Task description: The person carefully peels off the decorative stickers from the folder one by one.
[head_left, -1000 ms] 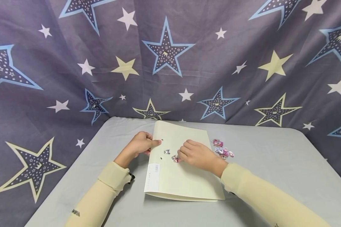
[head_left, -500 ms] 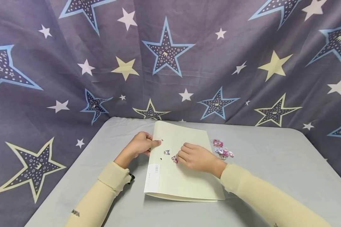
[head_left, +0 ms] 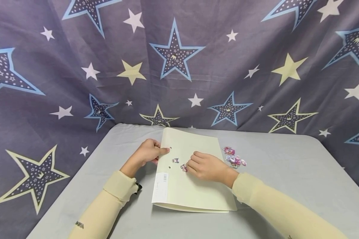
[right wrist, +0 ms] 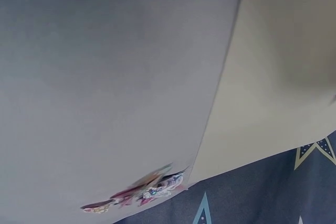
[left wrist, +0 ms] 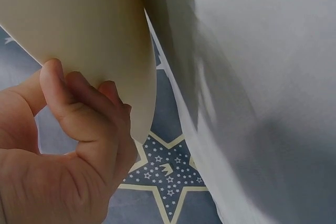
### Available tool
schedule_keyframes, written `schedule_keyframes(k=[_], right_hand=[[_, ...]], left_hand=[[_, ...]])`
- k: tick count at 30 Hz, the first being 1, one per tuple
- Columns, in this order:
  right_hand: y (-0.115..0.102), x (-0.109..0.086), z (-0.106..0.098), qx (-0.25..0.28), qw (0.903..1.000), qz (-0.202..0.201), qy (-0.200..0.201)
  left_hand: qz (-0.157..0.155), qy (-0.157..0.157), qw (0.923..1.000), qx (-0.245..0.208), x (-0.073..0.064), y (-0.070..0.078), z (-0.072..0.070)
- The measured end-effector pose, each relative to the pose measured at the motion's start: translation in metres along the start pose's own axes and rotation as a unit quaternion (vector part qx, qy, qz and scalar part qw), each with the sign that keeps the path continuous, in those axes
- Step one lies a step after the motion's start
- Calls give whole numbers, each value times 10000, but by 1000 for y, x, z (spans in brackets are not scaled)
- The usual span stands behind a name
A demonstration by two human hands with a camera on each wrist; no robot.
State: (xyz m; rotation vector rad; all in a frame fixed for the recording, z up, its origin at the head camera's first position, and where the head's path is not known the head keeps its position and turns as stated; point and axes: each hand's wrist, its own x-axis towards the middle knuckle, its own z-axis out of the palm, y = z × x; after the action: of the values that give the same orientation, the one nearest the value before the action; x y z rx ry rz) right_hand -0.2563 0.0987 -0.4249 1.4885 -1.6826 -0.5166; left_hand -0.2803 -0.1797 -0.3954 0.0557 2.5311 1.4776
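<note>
A cream file folder (head_left: 203,189) lies on the table, its spine to the left with two small holes and a white barcode label (head_left: 161,186). My left hand (head_left: 149,151) grips the spine edge, thumb on top; in the left wrist view its curled fingers (left wrist: 84,98) are against the folder's underside. One small cartoon sticker (head_left: 175,160) lies flat on the cover. Just below and right of it is a pink cartoon sticker (head_left: 183,167), its right edge at the curled fingertips of my right hand (head_left: 207,166). Those fingertips are mostly hidden, and the right wrist view leaves the hand out.
Several pink and purple stickers lie in a small heap (head_left: 235,160) beside the folder's right edge, with another small pile (head_left: 228,150) just behind. A grey cloth covers the table (head_left: 281,172). A star-patterned curtain (head_left: 179,89) hangs behind it.
Within the first half second the pink sticker turned slightly and my right hand shifted a little downward. Since then both hands have stayed nearly still; the left keeps its grip on the folder.
</note>
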Motion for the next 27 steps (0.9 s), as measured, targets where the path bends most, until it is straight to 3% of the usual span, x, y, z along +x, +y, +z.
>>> schedule_keyframes(k=[7,14,27], right_hand=[[-1,-1,0,-54,9999,-4,-149],[1,-4,3,187,9997,168,-2],[0,-1,2,15,9996,267,71]], left_hand=[[22,-67,10000,-49,0,0,1],[89,-28,9999,60,0,1,0],[65,14,9999,79,-3,0,0]])
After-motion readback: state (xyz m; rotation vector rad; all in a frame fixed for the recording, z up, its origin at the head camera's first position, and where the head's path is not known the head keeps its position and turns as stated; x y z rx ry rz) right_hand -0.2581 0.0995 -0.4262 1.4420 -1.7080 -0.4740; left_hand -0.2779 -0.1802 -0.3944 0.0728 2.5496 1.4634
